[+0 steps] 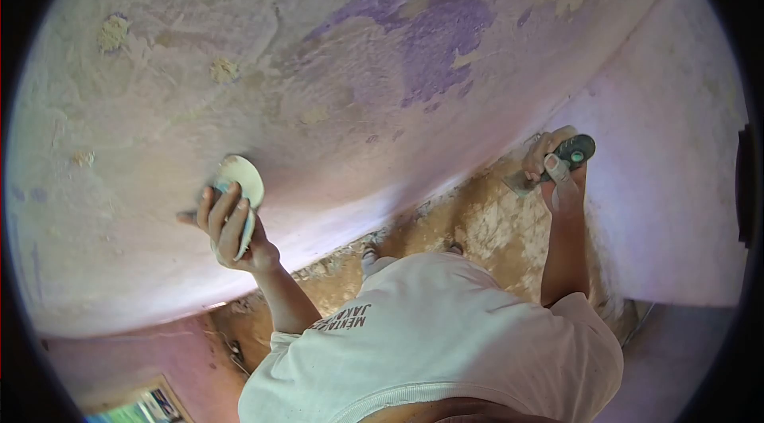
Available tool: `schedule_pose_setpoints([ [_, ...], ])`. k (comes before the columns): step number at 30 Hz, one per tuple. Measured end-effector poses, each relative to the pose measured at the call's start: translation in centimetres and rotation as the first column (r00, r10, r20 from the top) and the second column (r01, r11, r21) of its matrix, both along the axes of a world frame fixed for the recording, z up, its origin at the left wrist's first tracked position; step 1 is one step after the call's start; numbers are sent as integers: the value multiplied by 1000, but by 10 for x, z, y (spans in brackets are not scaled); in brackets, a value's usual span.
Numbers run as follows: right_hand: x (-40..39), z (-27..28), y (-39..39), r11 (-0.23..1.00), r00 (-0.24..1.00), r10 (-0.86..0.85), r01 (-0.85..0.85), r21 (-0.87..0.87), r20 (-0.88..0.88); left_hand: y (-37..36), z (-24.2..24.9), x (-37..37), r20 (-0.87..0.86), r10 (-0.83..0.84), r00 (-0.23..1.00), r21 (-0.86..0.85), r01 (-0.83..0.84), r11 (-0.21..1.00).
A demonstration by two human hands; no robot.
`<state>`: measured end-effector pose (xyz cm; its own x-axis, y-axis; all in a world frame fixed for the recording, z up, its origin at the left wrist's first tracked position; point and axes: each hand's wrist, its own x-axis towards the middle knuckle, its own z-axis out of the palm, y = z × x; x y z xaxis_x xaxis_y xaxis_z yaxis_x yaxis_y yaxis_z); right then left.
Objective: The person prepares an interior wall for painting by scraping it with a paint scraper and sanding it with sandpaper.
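My left hand point(231, 228) is raised close to the wall on the left, its fingers wrapped round a pale, round, dish-like piece point(244, 176). A bluish patch shows by the fingers, and part of the piece is hidden behind them. Over on the right, my right hand point(562, 184) grips a putty knife by its dark green handle point(576, 151), the thumb pressed along it. The knife's blade points down and left, over the floor in this view. Pale dust covers the fingers of that hand.
A large wall point(318, 136) with purple patches point(446, 33) and rough putty spots point(224, 69) fills the upper view. A second wall point(660, 184) meets it on the right. Below lies a dusty brown floor point(493, 224). A framed picture point(139, 405) is at lower left.
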<state>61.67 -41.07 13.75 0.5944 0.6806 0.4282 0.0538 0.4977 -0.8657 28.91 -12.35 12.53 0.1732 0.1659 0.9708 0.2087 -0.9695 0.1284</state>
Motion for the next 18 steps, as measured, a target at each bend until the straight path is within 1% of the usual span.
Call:
schedule_pose_setpoints([
  [3, 26, 3, 14, 978, 953, 199, -209, 19, 229, -36, 4, 26, 216, -45, 975, -209, 91, 974],
  [4, 23, 8, 18, 966, 956, 258, -260, -2, 139, -50, -4, 22, 247, -42, 968, -366, 133, 921],
  [5, 25, 6, 26, 943, 930, 332, -330, -37, 161, -63, -6, 22, 266, 17, 964, -438, 106, 893],
  [7, 27, 4, 40, 885, 863, 466, -453, -108, 196, -88, -32, 11, 354, 158, 922, -626, 108, 772],
  [8, 22, 7, 48, 859, 841, 511, -492, -144, 178, -103, -38, 10, 386, 162, 908, -661, 149, 736],
  [11, 8, 4, 72, 770, 729, 629, -632, -87, 272, -139, -53, 0, 371, 216, 903, -783, 179, 595],
  [12, 2, 4, 81, 760, 719, 629, -648, -42, 296, -145, -61, -1, 431, 208, 878, -773, 242, 586],
  [14, -11, 3, 93, 745, 714, 615, -665, 51, 333, -158, -84, -5, 474, 392, 788, -814, 222, 537],
  [15, -16, 1, 100, 733, 726, 611, -669, 121, 316, -161, -90, -6, 487, 472, 735, -830, 220, 513],
  [17, -25, -5, 111, 711, 755, 595, -655, 258, 276, -165, -99, -5, 510, 527, 680, -834, 239, 498],
  [18, -28, -6, 116, 705, 764, 578, -644, 297, 286, -164, -100, -2, 522, 558, 645, -833, 244, 497],
])
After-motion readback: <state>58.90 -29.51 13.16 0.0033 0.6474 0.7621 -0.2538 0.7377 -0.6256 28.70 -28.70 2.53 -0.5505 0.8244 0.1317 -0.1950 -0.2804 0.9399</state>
